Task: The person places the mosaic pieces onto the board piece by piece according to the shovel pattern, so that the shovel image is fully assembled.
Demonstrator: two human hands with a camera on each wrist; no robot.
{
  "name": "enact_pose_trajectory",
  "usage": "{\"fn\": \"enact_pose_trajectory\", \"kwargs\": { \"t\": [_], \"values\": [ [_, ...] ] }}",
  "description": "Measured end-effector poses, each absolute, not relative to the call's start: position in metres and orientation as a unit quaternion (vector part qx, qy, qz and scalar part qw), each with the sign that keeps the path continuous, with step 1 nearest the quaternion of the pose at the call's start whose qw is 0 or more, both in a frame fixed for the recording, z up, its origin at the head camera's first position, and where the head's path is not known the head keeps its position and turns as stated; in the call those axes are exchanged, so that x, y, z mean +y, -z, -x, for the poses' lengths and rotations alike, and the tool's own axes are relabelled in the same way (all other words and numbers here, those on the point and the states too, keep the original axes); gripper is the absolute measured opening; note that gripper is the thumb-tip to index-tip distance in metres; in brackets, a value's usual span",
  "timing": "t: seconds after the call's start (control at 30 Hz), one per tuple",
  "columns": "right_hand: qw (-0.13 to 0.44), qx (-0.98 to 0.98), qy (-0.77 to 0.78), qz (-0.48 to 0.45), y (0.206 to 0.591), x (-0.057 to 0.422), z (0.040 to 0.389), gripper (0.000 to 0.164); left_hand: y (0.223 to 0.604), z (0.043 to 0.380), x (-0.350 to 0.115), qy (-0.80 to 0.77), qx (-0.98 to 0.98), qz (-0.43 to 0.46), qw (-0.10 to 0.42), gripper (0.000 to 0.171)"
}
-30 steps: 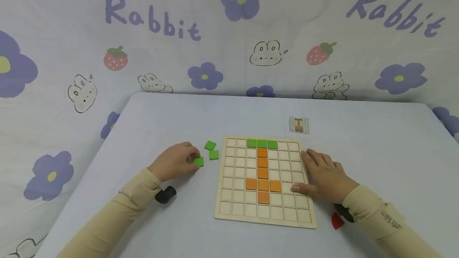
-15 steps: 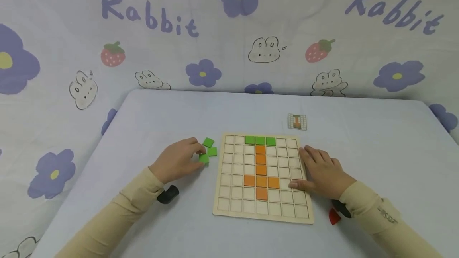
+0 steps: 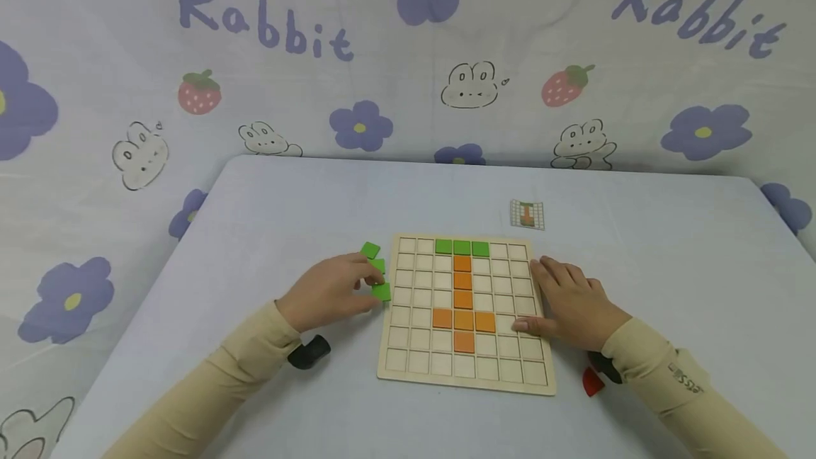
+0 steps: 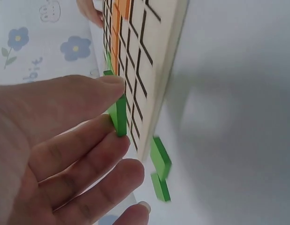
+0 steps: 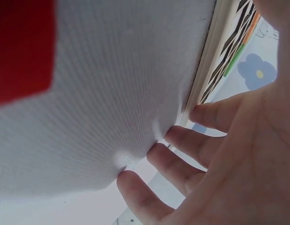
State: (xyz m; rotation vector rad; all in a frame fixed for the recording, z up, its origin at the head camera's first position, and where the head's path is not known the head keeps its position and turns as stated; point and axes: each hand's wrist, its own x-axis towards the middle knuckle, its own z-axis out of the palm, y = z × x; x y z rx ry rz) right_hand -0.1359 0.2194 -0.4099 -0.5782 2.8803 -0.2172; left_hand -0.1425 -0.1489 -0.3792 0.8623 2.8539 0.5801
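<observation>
Between thumb and fingers of the left hand [image 3: 328, 292], a green tile [image 3: 382, 293] is pinched at the left edge of the gridded board [image 3: 465, 386]. Two more green tiles [image 3: 370, 250] lie near those fingers on the worktop [image 3: 287, 218]. Across the board, the right hand [image 3: 576, 310] rests with fingers extended along the right edge, thumb over the squares.

purple word "rabbit" [image 3: 264, 23] twice on the patterned backdrop [image 3: 408, 55], small unclear lettering [image 3: 685, 378] on the right sleeve [image 3: 707, 409]

A white backdrop [image 3: 510, 27] printed with purple flowers [image 3: 360, 126], strawberries [image 3: 200, 94], rabbits [image 3: 470, 86] and "Rabbit" lettering [image 3: 264, 21] rises behind the pale worktop [image 3: 644, 232], where a red piece [image 3: 592, 382] lies
</observation>
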Motion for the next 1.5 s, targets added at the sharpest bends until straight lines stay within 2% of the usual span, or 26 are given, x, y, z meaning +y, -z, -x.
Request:
{"fn": "enact_pose_trajectory", "kwargs": {
  "t": [0.27,0.8,1.5],
  "values": [
    [0.104,0.973,0.074,0.190,0.408,0.219,0.138,0.105,0.381,0.140,-0.131,-0.189,0.926,-0.322,0.061,0.024],
    [0.105,0.972,0.077,0.196,0.403,0.215,0.139,0.103,0.383,0.125,-0.098,-0.216,0.896,-0.369,0.119,0.024],
    [0.109,0.973,0.074,0.190,0.398,0.218,0.136,0.104,0.390,0.124,-0.079,-0.184,0.887,-0.412,0.098,0.028]
  ]
}}
